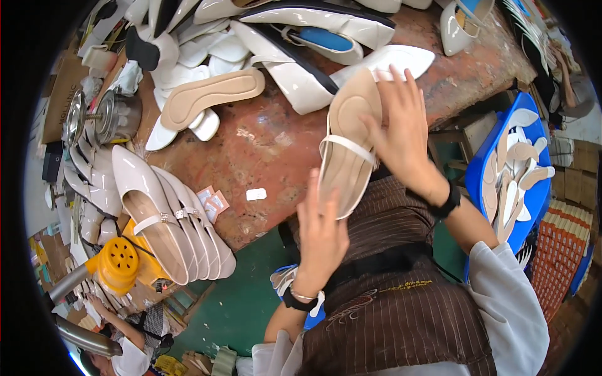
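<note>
The apron is dark brown with fine pale pinstripes and bears yellow lettering beside a reddish outlined motif; a plain black band crosses it at the waist. Loose whitish sleeves cover the upper arms. The left wrist carries a black strap and slim metallic bangle; the right, a broad black wristband.
</note>
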A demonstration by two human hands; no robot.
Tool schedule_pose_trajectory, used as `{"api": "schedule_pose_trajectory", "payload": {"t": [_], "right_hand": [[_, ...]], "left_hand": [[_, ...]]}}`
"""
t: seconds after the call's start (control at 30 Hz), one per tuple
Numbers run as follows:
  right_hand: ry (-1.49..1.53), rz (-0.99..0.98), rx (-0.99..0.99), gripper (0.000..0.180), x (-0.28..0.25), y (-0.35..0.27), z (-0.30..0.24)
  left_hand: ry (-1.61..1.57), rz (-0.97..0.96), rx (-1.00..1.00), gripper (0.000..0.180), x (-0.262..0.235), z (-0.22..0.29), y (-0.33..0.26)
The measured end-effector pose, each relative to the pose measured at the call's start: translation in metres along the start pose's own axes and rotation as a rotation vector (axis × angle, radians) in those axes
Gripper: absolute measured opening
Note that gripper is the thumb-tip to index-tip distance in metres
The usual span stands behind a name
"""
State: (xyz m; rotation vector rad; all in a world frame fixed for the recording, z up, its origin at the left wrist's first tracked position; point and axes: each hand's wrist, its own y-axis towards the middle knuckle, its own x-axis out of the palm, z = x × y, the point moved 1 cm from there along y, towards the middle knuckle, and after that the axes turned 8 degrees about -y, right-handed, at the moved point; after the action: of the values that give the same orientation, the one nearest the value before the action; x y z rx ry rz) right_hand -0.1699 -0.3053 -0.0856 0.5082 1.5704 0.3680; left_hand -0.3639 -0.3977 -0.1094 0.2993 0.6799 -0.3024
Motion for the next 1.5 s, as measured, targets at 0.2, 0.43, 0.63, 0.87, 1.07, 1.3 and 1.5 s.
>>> {"api": "schedule_pose_trajectory", "payload": {"t": [0.2, 0.43, 0.63, 0.87, 1.07, 1.3, 1.5], "right_hand": [[0.815, -0.531, 0.094, 0.051, -0.02, 0.011, 0.026], [0.252, -0.315, -0.292, 0.034, -0.024, -0.06, 0.015], [0.187, -0.562, -0.191, 0.049, 0.01, -0.026, 0.002], [0.14, -0.93, -0.178, 0.054, 0.008, 0.018, -0.006], [0.051, -0.384, -0.287, 0.054, 0.017, -0.037, 0.0], [-0.124, -0.21, -0.261, 0.044, 0.037, -0.015, -0.009], [-0.006, -0.338, -0.412, 0.023, 0.047, -0.011, 0.006]], "left_hand": [[0.111, -0.219, 0.07, 0.052, 0.044, 0.039, 0.026], [0.185, -0.371, -0.014, 0.042, 0.048, 0.042, 0.033], [0.204, -0.305, -0.002, 0.043, 0.038, 0.042, 0.04], [0.158, -0.269, 0.006, 0.038, 0.041, 0.043, 0.043], [0.15, -0.345, -0.057, 0.044, 0.043, 0.035, 0.042], [0.14, -0.402, -0.014, 0.051, 0.044, 0.033, 0.042], [0.087, -0.334, -0.021, 0.049, 0.025, 0.045, 0.045]]}}
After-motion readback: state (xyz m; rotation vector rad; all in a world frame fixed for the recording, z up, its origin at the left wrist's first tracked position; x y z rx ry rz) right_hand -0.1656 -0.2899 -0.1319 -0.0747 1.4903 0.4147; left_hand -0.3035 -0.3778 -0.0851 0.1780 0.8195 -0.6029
